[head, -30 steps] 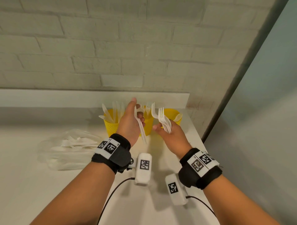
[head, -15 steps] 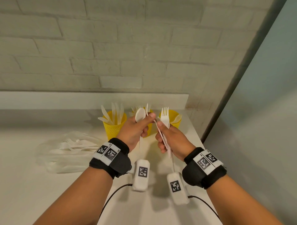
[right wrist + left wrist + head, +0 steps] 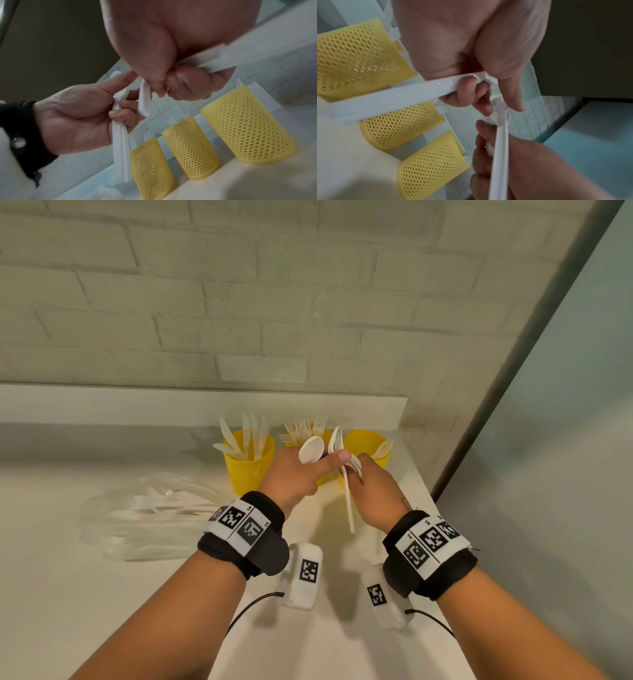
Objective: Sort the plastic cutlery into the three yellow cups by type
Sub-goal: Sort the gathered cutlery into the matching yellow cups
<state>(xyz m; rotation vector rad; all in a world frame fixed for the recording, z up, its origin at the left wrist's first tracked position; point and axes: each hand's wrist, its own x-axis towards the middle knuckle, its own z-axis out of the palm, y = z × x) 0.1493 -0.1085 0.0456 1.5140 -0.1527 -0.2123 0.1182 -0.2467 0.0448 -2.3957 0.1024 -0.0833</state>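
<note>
Left hand [image 3: 291,474] curls round spoons [image 3: 311,449], bowls up, handles down. Right hand [image 3: 371,487] grips mixed bundle [image 3: 346,474], long axis near upright. Hands touching, just before cups. Spoon cup [image 3: 368,450] lies behind right hand; fork cup [image 3: 308,436] behind left; knife cup [image 3: 248,463] further left.

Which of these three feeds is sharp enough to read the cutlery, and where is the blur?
Head view: sharp; spoons in left hand, knives in the left cup readable. Left wrist view: near handle smeared, cup mesh crisp. Right wrist view: soft all over, right hand blurred, bottom right corner washed out.
</note>
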